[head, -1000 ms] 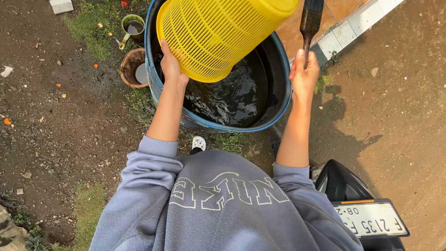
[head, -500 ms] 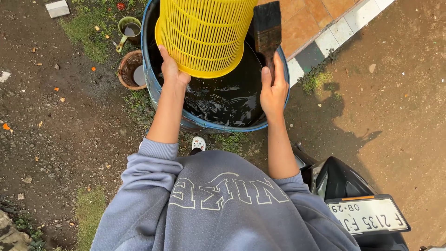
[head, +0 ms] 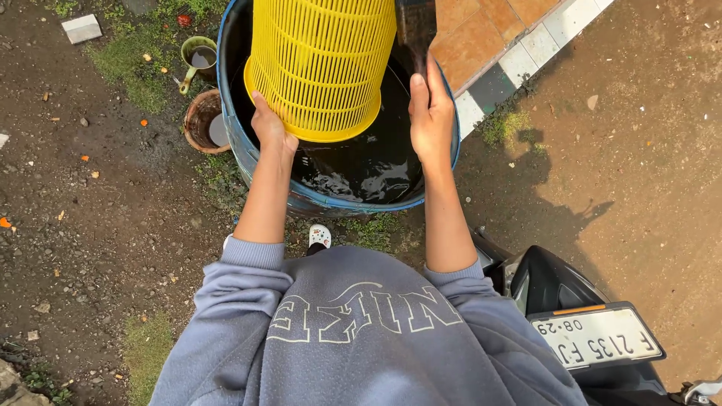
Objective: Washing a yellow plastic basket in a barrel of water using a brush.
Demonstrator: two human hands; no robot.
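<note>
Left hand point(head: 269, 126) cups yellow basket point(head: 322, 64) rim; right hand point(head: 431, 113) grips brush point(head: 416, 30)

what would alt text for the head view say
Seen from above, a person's left hand holds a yellow slatted basket over a blue barrel of dark water, while the right hand holds a dark paintbrush beside it.
</note>
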